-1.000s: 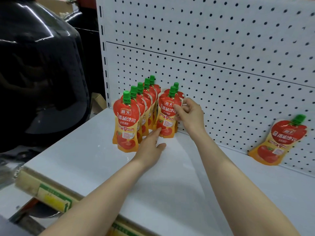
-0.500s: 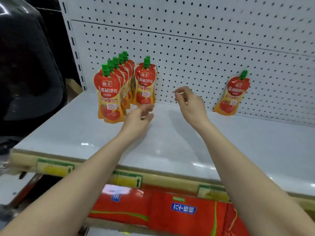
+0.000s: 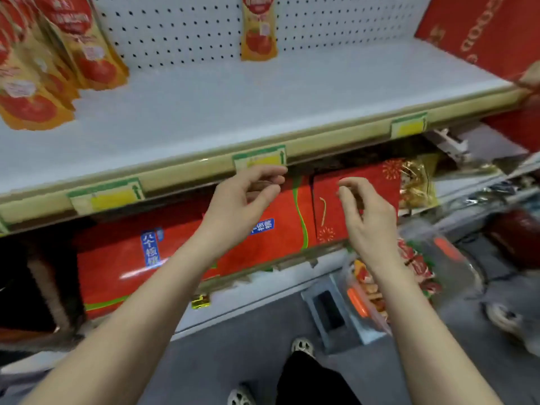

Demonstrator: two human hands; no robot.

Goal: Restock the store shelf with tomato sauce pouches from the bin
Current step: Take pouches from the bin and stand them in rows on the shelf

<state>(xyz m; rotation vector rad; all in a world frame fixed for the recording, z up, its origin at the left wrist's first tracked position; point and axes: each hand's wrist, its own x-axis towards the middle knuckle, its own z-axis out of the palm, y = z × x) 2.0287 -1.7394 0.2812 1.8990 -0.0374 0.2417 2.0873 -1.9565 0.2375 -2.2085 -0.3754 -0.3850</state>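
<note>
Several red and orange tomato sauce pouches [image 3: 43,68] stand in rows at the left end of the white shelf [image 3: 204,100]. One more pouch [image 3: 258,30] leans on the pegboard at the back. My left hand [image 3: 245,200] and my right hand [image 3: 365,217] hover in front of the shelf's edge, below it, fingers loosely curled and holding nothing. Beneath my right forearm on the floor sits a clear plastic bin [image 3: 415,276] with red pouches inside.
Red gift boxes [image 3: 181,247] fill the lower shelf. Another red box [image 3: 485,33] stands at the right end of the upper shelf. Yellow price tags [image 3: 260,159] line the shelf edge. My shoes [image 3: 304,346] are on the grey floor.
Both hands let go of the pouch rows and drew back off the shelf. The view has dropped and swung right, so the lower shelf, the floor and the bin now show.
</note>
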